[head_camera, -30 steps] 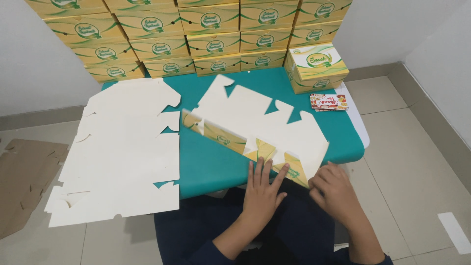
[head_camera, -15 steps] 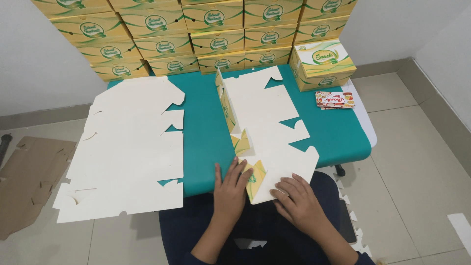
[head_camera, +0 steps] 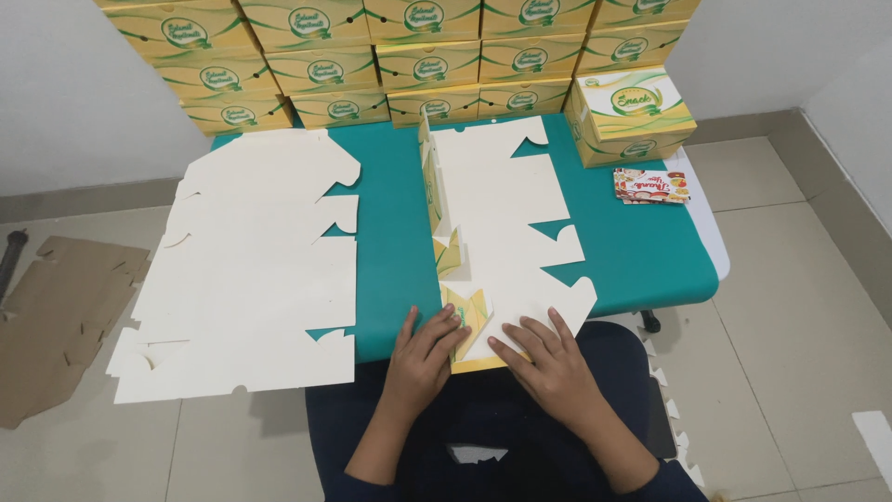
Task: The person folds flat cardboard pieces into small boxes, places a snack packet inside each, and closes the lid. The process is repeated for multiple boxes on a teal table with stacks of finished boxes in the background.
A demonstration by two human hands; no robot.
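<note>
The flat carton blank [head_camera: 506, 228] is pressed under both open palms, left hand [head_camera: 423, 358] and right hand [head_camera: 548, 363] (near end); judged light, bendable, best held along folds.

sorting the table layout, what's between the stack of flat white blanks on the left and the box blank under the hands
In the head view, only a bare strip of teal table separates the stack of flat blanks from the box blank; nothing lies on it.
</note>
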